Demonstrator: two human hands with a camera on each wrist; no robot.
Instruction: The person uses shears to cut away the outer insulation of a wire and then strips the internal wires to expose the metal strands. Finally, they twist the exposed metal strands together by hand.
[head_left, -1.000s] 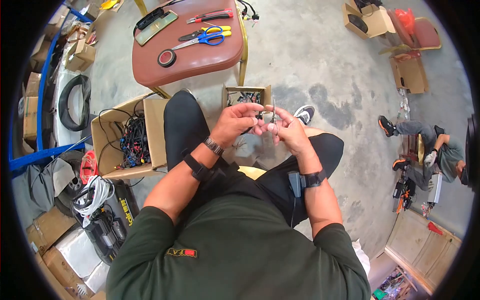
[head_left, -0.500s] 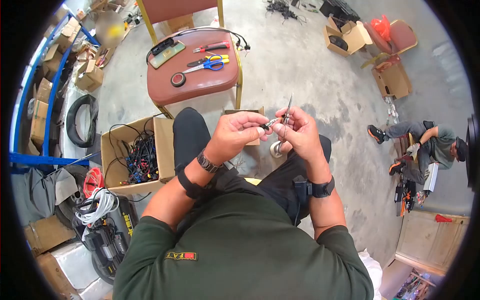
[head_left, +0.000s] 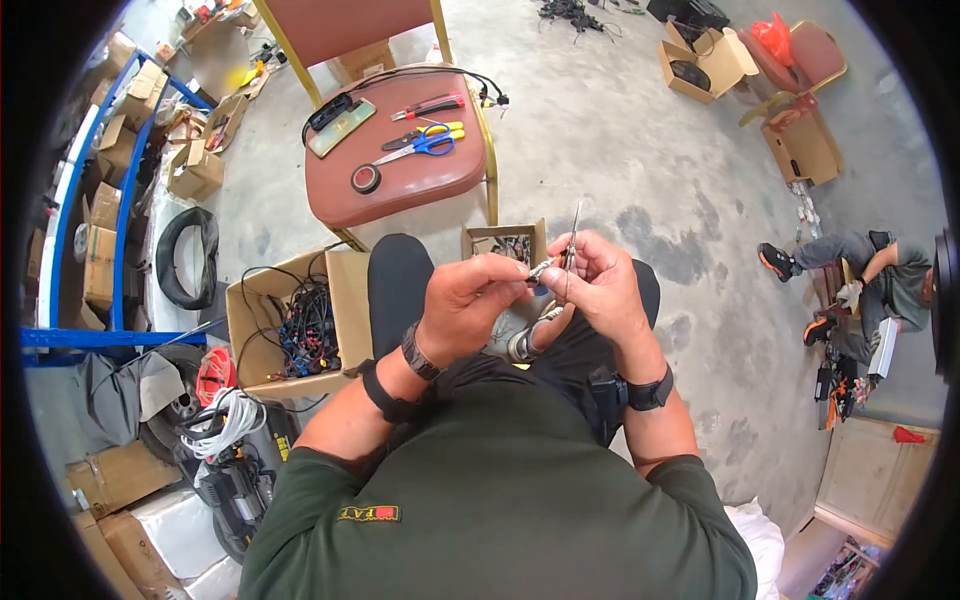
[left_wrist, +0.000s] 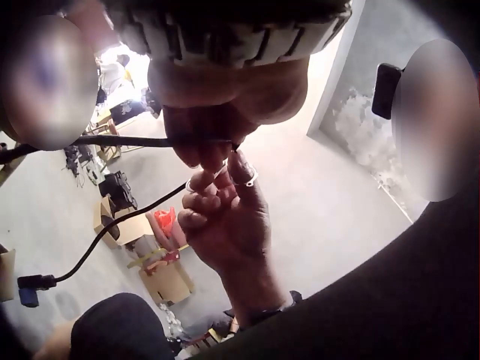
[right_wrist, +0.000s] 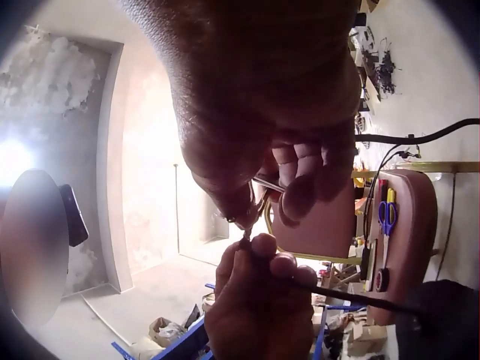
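Between its thumb and fingers, my left hand (head_left: 465, 300) pinches the end of a black cable (right_wrist: 360, 300), whose tip shows pale and frayed-looking in the head view. Close against that tip, my right hand (head_left: 605, 290) holds small metal scissors (head_left: 574, 235), the thin blades pointing up and away from me. A metal loop (left_wrist: 251, 180) of theirs shows at the right fingers in the left wrist view. The fingertips of both hands nearly meet over my lap. Another length of black cable with a small plug (left_wrist: 30, 289) hangs beyond the hands.
Ahead, a brown chair (head_left: 420, 185) bears a phone, cutter, blue-handled scissors and tape. A carton of tangled cables (head_left: 305, 335) stands left of my knee; a smaller box (head_left: 505, 235) lies beyond my hands. Another person (head_left: 880, 285) sits at the right.
Both hands have come up closer to me, and the scissors have moved against the cable tip. My right foot has drawn inward under the hands. The head view has shifted.
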